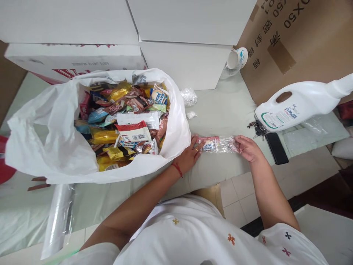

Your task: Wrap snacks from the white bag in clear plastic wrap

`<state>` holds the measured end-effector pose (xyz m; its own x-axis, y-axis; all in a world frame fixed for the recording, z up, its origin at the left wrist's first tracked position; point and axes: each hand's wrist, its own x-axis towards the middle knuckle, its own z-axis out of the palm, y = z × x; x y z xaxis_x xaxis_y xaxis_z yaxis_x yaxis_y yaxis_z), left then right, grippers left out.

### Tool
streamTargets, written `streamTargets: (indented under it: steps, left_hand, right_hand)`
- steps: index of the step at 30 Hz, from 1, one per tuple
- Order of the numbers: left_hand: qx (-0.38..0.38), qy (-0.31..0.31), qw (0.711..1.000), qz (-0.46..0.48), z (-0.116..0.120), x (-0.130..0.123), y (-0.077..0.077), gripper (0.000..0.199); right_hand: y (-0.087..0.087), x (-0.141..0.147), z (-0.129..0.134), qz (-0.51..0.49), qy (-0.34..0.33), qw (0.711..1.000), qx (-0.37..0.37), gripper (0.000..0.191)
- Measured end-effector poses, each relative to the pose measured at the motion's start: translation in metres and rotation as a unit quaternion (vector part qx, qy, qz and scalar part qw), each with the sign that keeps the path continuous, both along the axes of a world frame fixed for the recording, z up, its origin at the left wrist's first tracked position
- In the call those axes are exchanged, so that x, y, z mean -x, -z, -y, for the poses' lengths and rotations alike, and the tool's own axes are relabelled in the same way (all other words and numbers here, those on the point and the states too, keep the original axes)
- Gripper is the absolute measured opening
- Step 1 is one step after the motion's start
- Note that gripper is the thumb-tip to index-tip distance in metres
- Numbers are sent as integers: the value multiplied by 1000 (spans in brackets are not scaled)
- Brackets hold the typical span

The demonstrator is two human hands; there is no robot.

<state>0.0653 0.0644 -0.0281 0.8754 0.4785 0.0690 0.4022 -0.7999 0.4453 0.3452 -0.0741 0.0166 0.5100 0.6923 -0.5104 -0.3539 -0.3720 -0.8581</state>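
A clear plastic bag (227, 144) with small snack packets (211, 143) inside lies stretched sideways on the cloth-covered table. My left hand (187, 157), with a ring and a red string bracelet, grips its left end, where the packets are. At the other end, my right hand (249, 147) pinches the loose, crumpled plastic between thumb and fingers. Close to the left hand stands a large white plastic bag (180, 136), its mouth wide, full of mixed wrapped snacks (132, 114).
White cartons (182, 62) line the back. Crumpled clear plastic (189, 96) lies before them. To the right are a detergent bottle (300, 105), keys (258, 129), a black phone (276, 148) and paper cups (237, 58). A plastic film roll (57, 217) sits front left.
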Motion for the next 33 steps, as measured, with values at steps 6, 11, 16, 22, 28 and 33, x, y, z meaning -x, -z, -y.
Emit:
streamTargets:
  steps: [6,11,16,22,28,33]
  left_hand:
    - [-6,-5,1000,-17,1,0,-6,52]
    - [5,-8,1000,-20,1,0,-5,52]
    - [7,-5,1000,-20,1,-1,-5,53]
    - [2,-9,1000,-17,0,0,-7,51]
    - [7,-13,1000,-10,2,-1,-2,51]
    - [-8,-25,999,-18,6,-3,-4,50]
  right_hand:
    - [-10,6,-17,-39,-1,999,38,58]
    - [-10,-18,4,25,70,997,17,53]
    - [0,-26,16,85,192,978,14,62]
    - [-8,5,-19,141,-29,987,72,68]
    - [-16,15,-13,141,-28,985,92,54]
    - [-18,55,-30,355,25,934,32,30]
